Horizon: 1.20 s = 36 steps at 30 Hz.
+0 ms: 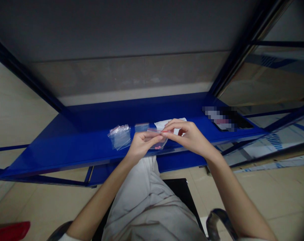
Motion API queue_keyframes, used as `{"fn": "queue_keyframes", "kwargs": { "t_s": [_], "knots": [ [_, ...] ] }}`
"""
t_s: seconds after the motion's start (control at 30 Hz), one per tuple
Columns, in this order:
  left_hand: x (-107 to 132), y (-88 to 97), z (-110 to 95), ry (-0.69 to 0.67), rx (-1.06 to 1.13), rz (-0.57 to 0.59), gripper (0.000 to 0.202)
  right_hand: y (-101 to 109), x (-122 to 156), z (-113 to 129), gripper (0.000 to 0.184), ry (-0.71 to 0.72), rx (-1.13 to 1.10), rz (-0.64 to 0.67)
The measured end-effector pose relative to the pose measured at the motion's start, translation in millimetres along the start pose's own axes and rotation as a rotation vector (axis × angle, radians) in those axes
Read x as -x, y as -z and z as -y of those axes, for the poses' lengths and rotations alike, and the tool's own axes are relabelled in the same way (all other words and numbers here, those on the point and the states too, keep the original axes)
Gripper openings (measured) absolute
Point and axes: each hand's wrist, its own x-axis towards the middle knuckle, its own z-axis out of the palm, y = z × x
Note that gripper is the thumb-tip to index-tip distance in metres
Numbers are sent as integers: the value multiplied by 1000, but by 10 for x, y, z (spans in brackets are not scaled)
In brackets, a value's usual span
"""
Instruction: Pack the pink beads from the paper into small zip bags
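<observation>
- Small clear zip bag (159, 143) up in the middle of the action, held just over the front edge of the blue metal shelf (66, 149), with pink bits (157, 147) gathered in its bottom corner, too small to tell exactly what they are!
- Left hand (141, 145) grasping the bag, fingers and thumb pinched on its left side.
- Right hand (188, 137) grasping as well, fingertips pinched at the red-lined seal along the bag's top, almost meeting the left hand.
- Left of the hands, a loose stack of clear plastic bags (119, 137) lies on the shelf, with a smaller bag (141, 127) just beside it.
- Behind the hands, a white paper sheet (168, 123) pokes out, partly hidden by the right hand.
- Over toward the shelf's right end, a flat black device (239, 122) lies near the back edge, its markings pixelated and unreadable.
- Below the shelf edge, pale trousers (141, 197) fill the view between the arms.
</observation>
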Motion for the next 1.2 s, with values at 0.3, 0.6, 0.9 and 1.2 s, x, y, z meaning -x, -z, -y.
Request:
{"fn": "queue_keyframes", "kwargs": {
  "t_s": [0.3, 0.6, 0.9, 1.2],
  "knots": [
    [-30, 40, 30, 73, 128, -129, 23, 191, 18, -367, 20, -257, 510, -192],
    [-73, 68, 87, 51, 125, -222, 27, 283, 53, -704, 14, -516, 762, 109],
    [-47, 107, 119, -309, -72, -245, 17, 69, -30, -799, 20, -586, 831, 88],
    [59, 110, 106, -556, -389, -258, 10, -57, -97, -811, 22, -702, 773, -21]
  ]
}}
